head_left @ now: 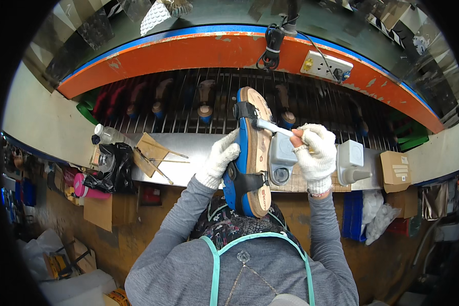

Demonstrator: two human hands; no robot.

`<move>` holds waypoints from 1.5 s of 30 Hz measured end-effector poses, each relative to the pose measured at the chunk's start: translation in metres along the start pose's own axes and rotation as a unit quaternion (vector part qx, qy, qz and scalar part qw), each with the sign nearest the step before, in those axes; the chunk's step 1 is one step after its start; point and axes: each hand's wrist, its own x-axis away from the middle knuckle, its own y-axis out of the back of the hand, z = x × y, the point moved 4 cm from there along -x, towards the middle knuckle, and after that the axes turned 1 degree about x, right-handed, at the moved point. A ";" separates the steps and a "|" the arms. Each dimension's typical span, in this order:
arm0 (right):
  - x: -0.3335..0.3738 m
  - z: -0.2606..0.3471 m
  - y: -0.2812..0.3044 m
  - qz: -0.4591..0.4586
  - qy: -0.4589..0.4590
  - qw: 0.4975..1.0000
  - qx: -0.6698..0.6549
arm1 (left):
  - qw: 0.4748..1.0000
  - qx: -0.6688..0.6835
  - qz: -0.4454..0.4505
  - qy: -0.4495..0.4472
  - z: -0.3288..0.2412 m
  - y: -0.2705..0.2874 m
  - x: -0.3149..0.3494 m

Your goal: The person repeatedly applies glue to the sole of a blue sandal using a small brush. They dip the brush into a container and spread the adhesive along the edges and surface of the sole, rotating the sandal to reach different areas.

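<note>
A sandal sole on a blue last (243, 145), with black straps and a tan, cork-edged face, is tilted on its side in front of me. My left hand (222, 159), in a white knitted glove, is closed around its left side. In my right hand (315, 155), gloved with bare fingertips showing, is a brush (275, 127) with a pale grey handle. Its head meets the tan face beside the upper black strap; the bristles are hidden. Below the brush stands a grey container (283, 153) with a round opening. Another grey container (350, 158) with a spout is right of my right hand.
Behind the metal worktop (188, 148), several lasts lie on a roller rack (181, 104) under an orange beam (188, 48) with a power socket (325, 65). Thin sticks on cardboard (153, 150), a black bag (118, 166) and a bottle (112, 133) are left. A cardboard box (395, 171) sits right.
</note>
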 end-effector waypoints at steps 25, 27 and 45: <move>0.057 0.011 -0.010 0.060 -0.040 0.997 -0.025 | 0.999 -0.012 -0.045 -0.027 -0.008 0.031 -0.014; 0.055 0.009 -0.010 0.048 -0.048 0.997 -0.038 | 0.998 -0.042 -0.042 -0.029 -0.009 0.031 -0.014; 0.019 -0.009 -0.013 0.133 -0.043 0.973 -0.185 | 0.999 -0.025 -0.008 -0.033 -0.004 0.032 -0.017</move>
